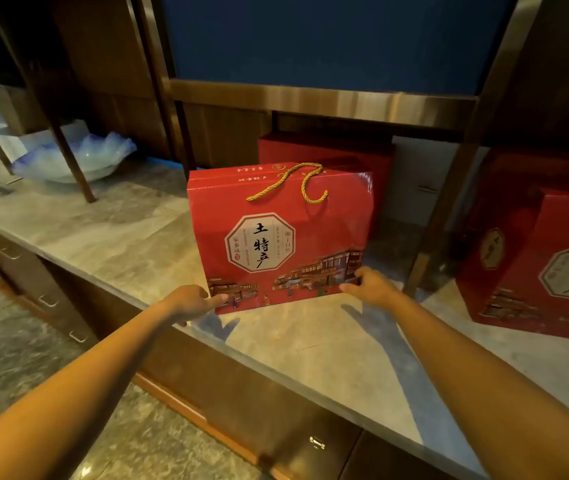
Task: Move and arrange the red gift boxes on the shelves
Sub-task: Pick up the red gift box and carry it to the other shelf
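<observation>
A red gift box with a yellow rope handle and an octagonal label stands upright on the stone shelf, a little turned. My left hand grips its lower left corner. My right hand holds the lower right corner, fingers against the front face. Directly behind it stands a second red box, mostly hidden. A third red box of the same design stands at the right, partly cut off by the frame edge.
Slanted dark frame posts rise from the shelf on both sides of the middle box. A blue-white wavy glass bowl sits at the left. A metal-edged upper shelf hangs above. Drawers with handles run below the counter edge.
</observation>
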Motion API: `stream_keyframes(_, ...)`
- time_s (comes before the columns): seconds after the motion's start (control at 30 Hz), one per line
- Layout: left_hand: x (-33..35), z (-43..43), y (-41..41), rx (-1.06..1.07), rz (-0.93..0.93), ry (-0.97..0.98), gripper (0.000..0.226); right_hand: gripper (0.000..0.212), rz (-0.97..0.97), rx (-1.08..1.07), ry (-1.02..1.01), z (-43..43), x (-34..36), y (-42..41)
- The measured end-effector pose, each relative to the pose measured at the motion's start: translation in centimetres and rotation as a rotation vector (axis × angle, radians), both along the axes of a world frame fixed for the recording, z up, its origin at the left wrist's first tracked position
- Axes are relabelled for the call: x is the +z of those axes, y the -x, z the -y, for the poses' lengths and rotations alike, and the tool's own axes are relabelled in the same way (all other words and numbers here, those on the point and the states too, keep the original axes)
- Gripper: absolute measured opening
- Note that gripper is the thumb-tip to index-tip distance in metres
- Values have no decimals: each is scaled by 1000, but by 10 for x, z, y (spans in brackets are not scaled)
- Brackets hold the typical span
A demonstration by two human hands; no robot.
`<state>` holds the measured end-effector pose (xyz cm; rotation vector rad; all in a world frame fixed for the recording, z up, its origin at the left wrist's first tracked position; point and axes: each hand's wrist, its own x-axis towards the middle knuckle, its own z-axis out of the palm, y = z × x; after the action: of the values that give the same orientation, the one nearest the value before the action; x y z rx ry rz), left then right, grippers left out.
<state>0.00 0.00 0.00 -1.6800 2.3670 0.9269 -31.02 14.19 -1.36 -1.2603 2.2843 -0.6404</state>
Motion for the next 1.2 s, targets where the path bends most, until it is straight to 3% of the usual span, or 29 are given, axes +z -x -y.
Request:
stream_keyframes(0.17,-7,12,-2,20,-345,147,70,64,63,-211,120,10,3,9)
stream_keyframes(0.3,-8,19,3,84,-661,96,73,60,186,-196,260,22,7,8)
stream_keyframes(0.47,-4,22,14,96,-873,92,76,64,323,-197,390,28,12,8)
stream_keyframes(0.73,9,25,19,102,-979,75,89,75,527,-177,539,33,37,11)
stream_keyframes(0.93,17,26,17,84,-1047,26,79,82,571,-218,560,27,40,0)
stream_keyframes(1.2,24,29,5,116,-1060,-56,60,68,462,-213,554,6,50,-13)
